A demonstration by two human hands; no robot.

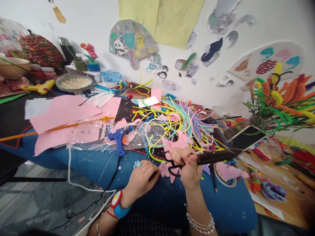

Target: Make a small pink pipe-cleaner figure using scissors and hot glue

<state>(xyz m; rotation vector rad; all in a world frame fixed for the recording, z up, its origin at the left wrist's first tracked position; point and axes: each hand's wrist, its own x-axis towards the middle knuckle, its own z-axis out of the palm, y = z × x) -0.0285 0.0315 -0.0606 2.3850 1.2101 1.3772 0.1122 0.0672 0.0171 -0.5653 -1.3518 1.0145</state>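
Note:
My right hand (pixel 188 164) is closed round dark scissors (pixel 219 156), its fist at the base of the blades, which point right. The scissors' black handle loops stick out to the left of the fist. Left of it, my left hand (pixel 145 175) rests at the blue table edge, fingers bent together, fingertips at a small fuzzy pink piece (pixel 165 169). A blue ring sits on one finger. Cut pink paper (pixel 176 141) lies just behind the right hand. Whether the left fingers pinch the fuzzy piece is hard to see.
A blue glue gun (pixel 119 140) lies left of centre, its cord hanging over the edge. Behind are pink sheets (pixel 66 111) and a heap of coloured pipe cleaners (pixel 192 121). To the right are a phone (pixel 247 137), a pencil (pixel 215 180) and a pink fuzzy figure (pixel 228 171).

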